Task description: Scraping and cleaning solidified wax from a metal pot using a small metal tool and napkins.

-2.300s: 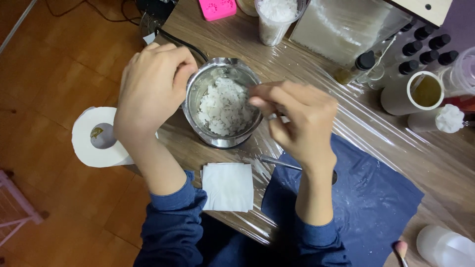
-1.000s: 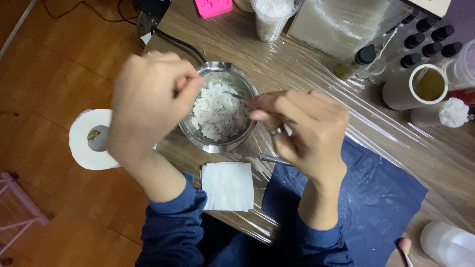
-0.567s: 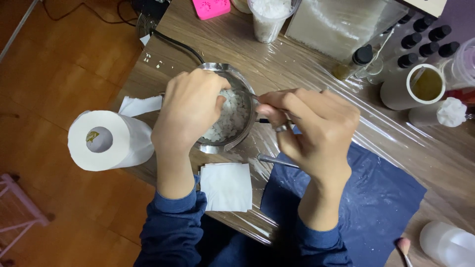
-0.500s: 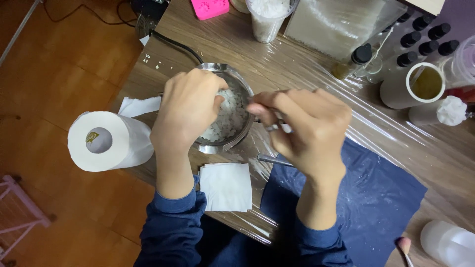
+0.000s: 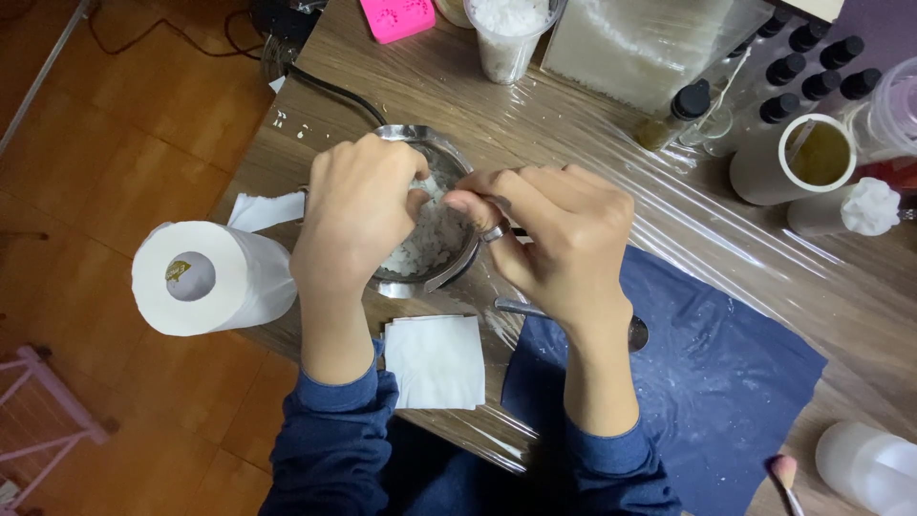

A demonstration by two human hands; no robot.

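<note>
A steel bowl (image 5: 413,283) of white flakes (image 5: 435,234) stands on the film-covered wooden table (image 5: 592,134). My left hand (image 5: 355,215) lies over the bowl's left half, with its fingers bent down into the flakes and the tips hidden. From the right rim my right hand (image 5: 554,234), a ring on one finger, reaches in with thumb and forefinger pinched together just above the flakes. The two hands' fingertips almost touch. The thin metal stick it pinched earlier is hidden by the fingers.
A paper towel roll (image 5: 210,277) stands at the table's left edge beside a loose tissue (image 5: 263,208). A folded white napkin (image 5: 437,361), a spoon (image 5: 535,311) and a blue cloth (image 5: 726,382) lie in front. Behind are a pink mould (image 5: 396,14), a cup of flakes (image 5: 501,33) and dark-capped bottles (image 5: 812,67).
My left hand left the bowl's outer left rim and came over the bowl, fingers into the flakes. My right hand's pinched fingers moved left, deeper over the bowl.
</note>
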